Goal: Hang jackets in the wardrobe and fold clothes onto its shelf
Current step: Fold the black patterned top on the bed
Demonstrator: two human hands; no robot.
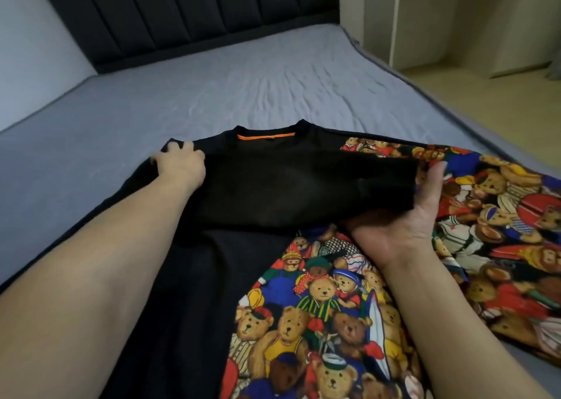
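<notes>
Black fabric: your sweatshirt lies flat on the bed, neck toward the headboard, w/ an orange strip inside the collar.
Print: the garment's right half and right sleeve are a multicolour teddy-bear pattern; left half and left sleeve are plain black.
Black sleeve: folded across the chest, running left to right, cuff end at your right hand.
Left hand: palm down on the left shoulder of the sweatshirt, fingers spread a bit and bent at the tips, pressing the cloth to the mattress. Can't tell if the tips pinch any fabric.
Right hand: palm up, fingers under the cuff end of the folded black sleeve, thumb on the outer side; the sleeve end rests in the hand. The curl round it looks loose; the far fingers are hidden by the cloth.
Arms: both forearms bare, reaching in from the bottom edge, left one lying over the black half.
Bed: grey-blue sheet, wrinkled in the middle, dark padded headboard w/ vertical channels at the far end.
Room: pale wall at left; at right, cream panels that could be wardrobe doors or wall, can't tell which, and light flooring beside the bed.
</notes>
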